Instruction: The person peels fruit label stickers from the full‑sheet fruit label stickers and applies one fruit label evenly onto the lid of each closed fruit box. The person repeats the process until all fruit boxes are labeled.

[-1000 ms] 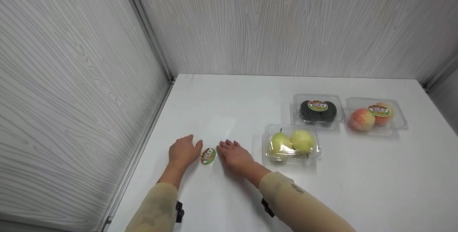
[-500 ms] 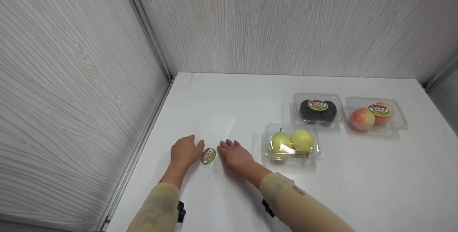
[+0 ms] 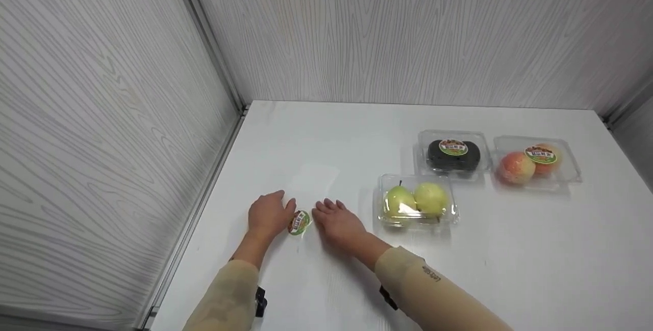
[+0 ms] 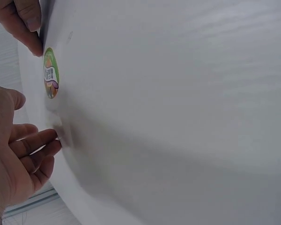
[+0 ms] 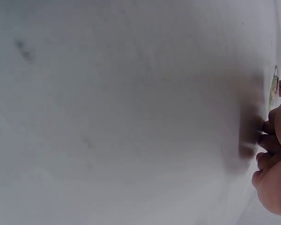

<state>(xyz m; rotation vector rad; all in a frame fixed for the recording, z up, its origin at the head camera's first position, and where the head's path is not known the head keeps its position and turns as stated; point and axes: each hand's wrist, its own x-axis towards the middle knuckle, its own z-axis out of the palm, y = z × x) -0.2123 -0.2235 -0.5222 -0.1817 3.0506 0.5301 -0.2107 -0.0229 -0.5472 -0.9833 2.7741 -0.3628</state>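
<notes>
An oval fruit label sticker (image 3: 299, 222) with a green edge and printed characters lies on the white table between my two hands. My left hand (image 3: 269, 213) is left of it, thumb beside the label's edge. In the left wrist view, the fingertips (image 4: 56, 136) of this hand are loosely bent and touch the surface below the label (image 4: 51, 73), thumb apart from them. My right hand (image 3: 341, 225) rests palm down just right of the label, fingers stretched forward on the table. In the right wrist view its fingertips (image 5: 267, 136) meet the tabletop.
A clear box with two green pears (image 3: 416, 202) stands right of my right hand. Behind it are a box with dark contents (image 3: 454, 155) and one with two peaches (image 3: 530, 161), both labelled. A glossy pale patch (image 3: 314, 175) shows beyond my hands. Panel walls enclose the table.
My left hand has shifted slightly right, its thumb now closer to the label. The right hand stays almost in place, and the boxes have not been moved.
</notes>
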